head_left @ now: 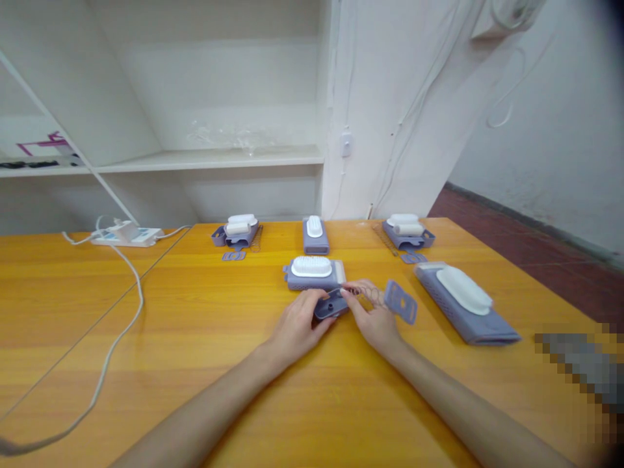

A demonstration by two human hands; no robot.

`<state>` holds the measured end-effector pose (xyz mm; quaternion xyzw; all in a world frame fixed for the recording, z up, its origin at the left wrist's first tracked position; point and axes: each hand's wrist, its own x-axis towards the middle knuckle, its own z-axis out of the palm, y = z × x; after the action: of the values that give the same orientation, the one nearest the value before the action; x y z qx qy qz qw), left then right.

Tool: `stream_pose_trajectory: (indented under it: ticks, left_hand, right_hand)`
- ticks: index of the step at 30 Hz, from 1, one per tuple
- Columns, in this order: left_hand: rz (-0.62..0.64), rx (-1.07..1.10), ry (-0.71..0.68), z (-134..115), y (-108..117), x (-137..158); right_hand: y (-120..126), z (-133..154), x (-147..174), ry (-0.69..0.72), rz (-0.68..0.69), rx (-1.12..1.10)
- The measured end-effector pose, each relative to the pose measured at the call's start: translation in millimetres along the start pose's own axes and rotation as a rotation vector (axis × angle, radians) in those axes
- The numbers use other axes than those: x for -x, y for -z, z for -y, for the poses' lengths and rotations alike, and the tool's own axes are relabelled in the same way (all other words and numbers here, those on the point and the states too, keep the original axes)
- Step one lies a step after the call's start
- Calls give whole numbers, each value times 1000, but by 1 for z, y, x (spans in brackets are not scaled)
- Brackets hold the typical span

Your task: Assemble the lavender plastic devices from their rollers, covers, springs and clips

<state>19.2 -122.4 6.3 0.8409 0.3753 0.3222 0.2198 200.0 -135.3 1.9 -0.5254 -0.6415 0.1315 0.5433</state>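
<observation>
My left hand (pixel 298 320) is closed around a small grey-purple plastic cap (pixel 329 305), hollow side up with a peg inside. My right hand (pixel 379 324) pinches one end of a thin coil spring (pixel 365 292) at the cap's right edge. At the spring's other end, right of my fingers, is a flat purple slotted plate (pixel 401 302); whether they are joined is unclear. Just beyond my hands lies a purple case with a white bristled brush (pixel 312 266). A larger purple case with a white oval pad (pixel 465 302) lies to the right.
Along the far edge stand a left purple unit (pixel 242 231) and a right one (pixel 407 231), with loose parts beside them, and a smaller unit (pixel 316 235) between. A power strip (pixel 127 235) with a white cable (pixel 134 286) lies left. A pixelated patch (pixel 585 364) covers the right edge.
</observation>
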Motion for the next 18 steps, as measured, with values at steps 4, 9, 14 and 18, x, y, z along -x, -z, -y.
stream_pose_trajectory:
  ticks: [4, 9, 14, 18]
  left_hand:
    - [30, 71, 9, 1, 0, -1]
    - [17, 118, 5, 2, 0, -2]
    - [22, 110, -7, 2, 1, -2]
    - [19, 103, -19, 3, 0, -1]
  right_hand:
    - [0, -2, 1, -4, 21, 22]
    - [-8, 0, 4, -102, 5, -152]
    - [-9, 3, 3, -104, 31, -139]
    - [-6, 2, 2, -41, 56, -35]
